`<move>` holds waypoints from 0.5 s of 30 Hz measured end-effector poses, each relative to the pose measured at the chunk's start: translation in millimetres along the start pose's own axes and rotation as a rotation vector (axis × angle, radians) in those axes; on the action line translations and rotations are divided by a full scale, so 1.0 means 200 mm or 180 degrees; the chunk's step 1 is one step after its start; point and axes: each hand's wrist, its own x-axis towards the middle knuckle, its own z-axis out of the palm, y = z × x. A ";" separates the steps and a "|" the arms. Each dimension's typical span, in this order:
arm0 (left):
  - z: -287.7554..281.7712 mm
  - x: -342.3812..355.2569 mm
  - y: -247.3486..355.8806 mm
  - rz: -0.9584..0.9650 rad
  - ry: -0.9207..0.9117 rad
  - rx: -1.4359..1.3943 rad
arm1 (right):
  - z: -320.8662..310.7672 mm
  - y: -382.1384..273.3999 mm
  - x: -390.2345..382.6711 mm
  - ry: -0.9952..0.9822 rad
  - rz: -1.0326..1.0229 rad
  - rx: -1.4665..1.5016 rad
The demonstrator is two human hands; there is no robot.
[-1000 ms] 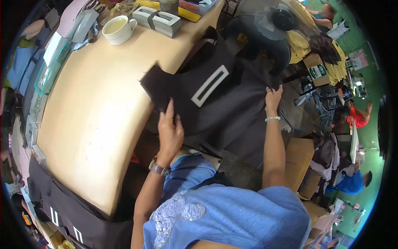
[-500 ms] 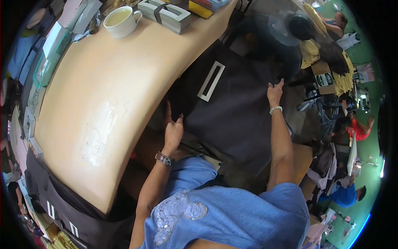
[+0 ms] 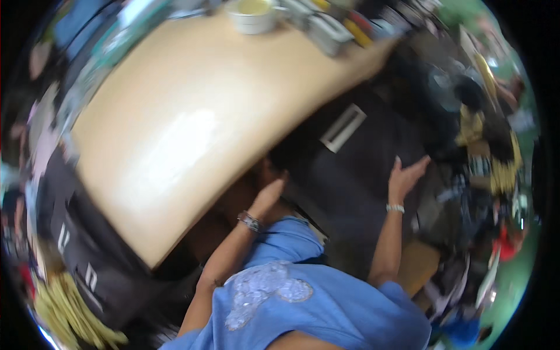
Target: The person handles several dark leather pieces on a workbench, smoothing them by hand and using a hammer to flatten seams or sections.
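A wide dark cloth (image 3: pixel 356 175) spreads in front of me, to the right of the table edge. A pale rectangular frame (image 3: pixel 344 128) with a long slot lies on its upper part. My left hand (image 3: pixel 269 193), with a watch at the wrist, is by the cloth's left side beneath the table edge. Its thumb and a finger stand apart, though shade and blur hide the rest. Over the right part of the cloth, my right hand (image 3: pixel 407 178) stretches its fingers outward with the thumb raised. I see nothing held in it; contact with the cloth is unclear.
The pale table (image 3: pixel 233 93) fills the left and centre. On its far side stand a white cup (image 3: pixel 252 17) and a stack of pale frames (image 3: pixel 329 34). Dark cloth (image 3: pixel 99 251) with pale frames hangs at lower left beside yellow strips (image 3: pixel 70 312). People appear at right.
The view has turned, so table and cloth sit farther right and the picture is blurred. My right hand has drawn nearer to me over the cloth, its fingers more spread.
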 end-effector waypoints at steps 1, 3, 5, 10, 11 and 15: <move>-0.04 -0.05 -0.05 0.0040 -0.0405 0.0290 | -0.03 -0.13 0.00 0.0020 -0.0108 0.0091; -0.16 -0.19 0.22 -0.0774 -0.0826 0.0877 | 0.05 -0.29 -0.02 0.0268 -0.0538 0.0700; -0.31 -0.34 0.44 -0.0859 -0.0635 0.0421 | 0.04 -0.56 -0.04 0.0169 -0.0837 0.1211; -0.70 -0.83 0.75 0.1143 0.1215 0.0031 | -0.06 -1.32 -0.19 -0.0294 -0.1583 0.2719; -0.78 -0.91 0.76 0.1612 0.1932 0.0574 | -0.09 -1.43 -0.24 -0.0441 -0.1770 0.2860; -1.11 -1.21 0.66 0.1066 0.4650 0.1909 | -0.32 -1.88 -0.51 -0.1446 -0.2517 0.3762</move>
